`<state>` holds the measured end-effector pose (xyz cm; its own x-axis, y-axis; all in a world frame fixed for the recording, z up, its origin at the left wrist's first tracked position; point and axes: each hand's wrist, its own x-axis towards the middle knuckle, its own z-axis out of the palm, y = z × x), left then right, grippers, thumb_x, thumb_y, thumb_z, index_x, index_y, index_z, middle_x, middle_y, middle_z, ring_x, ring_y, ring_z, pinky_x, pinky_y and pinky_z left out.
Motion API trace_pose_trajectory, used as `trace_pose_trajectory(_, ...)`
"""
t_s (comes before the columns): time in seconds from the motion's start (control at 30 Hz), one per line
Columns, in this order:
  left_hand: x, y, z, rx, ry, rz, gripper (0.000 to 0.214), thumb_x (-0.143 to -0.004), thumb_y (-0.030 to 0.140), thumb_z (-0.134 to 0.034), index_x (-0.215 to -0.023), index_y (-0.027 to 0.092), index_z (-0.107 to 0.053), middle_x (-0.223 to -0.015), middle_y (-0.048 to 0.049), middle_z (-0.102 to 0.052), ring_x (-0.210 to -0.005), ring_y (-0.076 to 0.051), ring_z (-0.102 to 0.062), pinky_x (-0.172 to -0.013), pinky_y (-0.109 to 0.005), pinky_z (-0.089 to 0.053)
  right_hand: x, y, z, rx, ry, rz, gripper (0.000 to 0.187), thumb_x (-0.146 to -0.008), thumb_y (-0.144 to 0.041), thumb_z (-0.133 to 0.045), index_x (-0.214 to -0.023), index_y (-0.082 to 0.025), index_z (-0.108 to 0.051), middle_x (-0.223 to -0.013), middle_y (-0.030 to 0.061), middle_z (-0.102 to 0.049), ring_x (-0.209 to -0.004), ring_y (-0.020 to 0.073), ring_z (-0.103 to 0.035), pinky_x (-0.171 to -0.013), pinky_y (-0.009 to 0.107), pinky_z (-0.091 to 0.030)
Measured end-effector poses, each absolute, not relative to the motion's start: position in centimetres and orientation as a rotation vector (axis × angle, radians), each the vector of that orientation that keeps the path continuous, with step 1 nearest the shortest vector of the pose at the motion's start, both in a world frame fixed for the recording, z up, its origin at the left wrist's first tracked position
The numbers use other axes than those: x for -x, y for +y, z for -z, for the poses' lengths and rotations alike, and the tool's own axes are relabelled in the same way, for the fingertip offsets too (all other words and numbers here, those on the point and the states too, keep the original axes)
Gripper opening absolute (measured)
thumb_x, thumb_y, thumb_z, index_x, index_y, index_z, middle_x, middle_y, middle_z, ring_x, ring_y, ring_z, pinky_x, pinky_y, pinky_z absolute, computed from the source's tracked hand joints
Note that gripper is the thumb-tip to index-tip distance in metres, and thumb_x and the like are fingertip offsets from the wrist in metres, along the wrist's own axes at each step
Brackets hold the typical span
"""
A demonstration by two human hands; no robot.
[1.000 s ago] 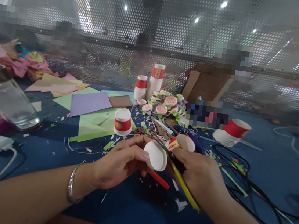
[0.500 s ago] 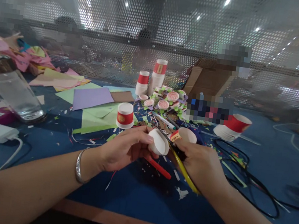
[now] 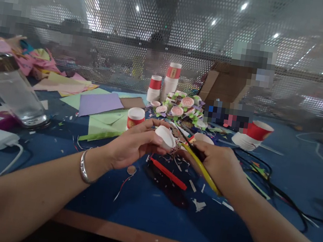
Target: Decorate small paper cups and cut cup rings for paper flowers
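Scissors [image 3: 200,166], yellow-handled, clenched in right hand [image 3: 218,165], blades just beside the paper cup [image 3: 165,136] pinched in left hand [image 3: 132,147] above the blue table [image 3: 148,211], mid-view. Judgement: short snips, turning the cup rather than the blades. Glass jar [image 3: 11,96] far left looks empty; cup stack [image 3: 171,82] behind is nested.

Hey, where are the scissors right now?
In the head view, the yellow-handled scissors are in the right hand, just right of centre, blades pointing toward the white cup piece held by the left hand, above a red stick on the table.
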<state>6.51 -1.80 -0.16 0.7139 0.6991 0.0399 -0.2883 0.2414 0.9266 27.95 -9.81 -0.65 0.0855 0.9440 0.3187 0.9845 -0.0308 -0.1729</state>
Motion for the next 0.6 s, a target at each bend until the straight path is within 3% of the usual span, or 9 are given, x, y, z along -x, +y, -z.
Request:
trace_pose_trajectory(0.17, -6.0, -0.3, -0.1, -1.346, 0.626, -0.785, 0.052, -0.069, 0.014, -0.08, -0.114, 0.017, -0.053, -0.097, -0.0036, -0.07, -0.084, -0.013, -0.067, -0.076, -0.026, -0.053, -28.8, -9.6, 0.1, 1.948, -1.856, 0.192, 0.066, -0.086, -0.079, -0.039, -0.069, -0.022, -0.066, -0.056, 0.0024, -0.059, -0.05, 0.018, -0.054, -0.051, 0.029, -0.033)
trace_pose_trajectory(0.3, -6.0, 0.6, 0.8, -1.587, 0.665, -0.809, 0.053, -0.073, 0.025, -0.083, -0.114, 0.019, -0.05, -0.101, -0.0051, -0.069, -0.089, -0.016, -0.065, -0.079, -0.03, -0.052, -29.2, -9.7, -0.1, 1.798, -1.828, 0.17, 0.062, -0.087, -0.077, -0.047, -0.064, -0.021, -0.06, -0.05, -0.001, -0.052, -0.047, 0.0139, -0.048, -0.049, 0.026, -0.032)
trace_pose_trajectory(0.47, -6.2, 1.0, 1.7, -1.981, 0.569, -0.779, 0.057, -0.073, 0.031, -0.084, -0.12, 0.02, -0.054, -0.126, -0.0128, -0.065, -0.112, -0.023, -0.064, -0.092, -0.036, -0.05, -29.1, -9.9, -0.3, 1.863, -1.823, 0.092, 0.057, -0.087, -0.073, -0.055, -0.068, -0.019, -0.061, -0.056, 0.0, -0.057, -0.056, 0.0161, -0.053, -0.053, 0.026, -0.036)
trace_pose_trajectory(0.53, -5.8, 1.1, 1.3, -2.14, 0.662, -0.799, 0.043, -0.079, 0.029, -0.076, -0.117, 0.02, -0.059, -0.122, -0.0119, -0.067, -0.107, -0.023, -0.065, -0.086, -0.034, -0.05, -29.1, -9.9, -0.4, 1.867, -1.828, 0.101, 0.058, -0.087, -0.074, -0.054, -0.066, -0.02, -0.057, -0.055, -0.0001, -0.055, -0.055, 0.0162, -0.052, -0.053, 0.026, -0.035)
trace_pose_trajectory(0.6, -5.2, 1.4, 0.6, -2.296, 0.837, -0.719, 0.022, -0.084, 0.024, -0.064, -0.105, 0.018, -0.066, -0.103, -0.0085, -0.072, -0.089, -0.02, -0.065, -0.076, -0.032, -0.047, -29.0, -9.9, -0.4, 1.858, -1.83, 0.11, 0.059, -0.087, -0.075, -0.052, -0.065, -0.02, -0.057, -0.055, 0.0002, -0.055, -0.055, 0.0162, -0.052, -0.054, 0.027, -0.034)
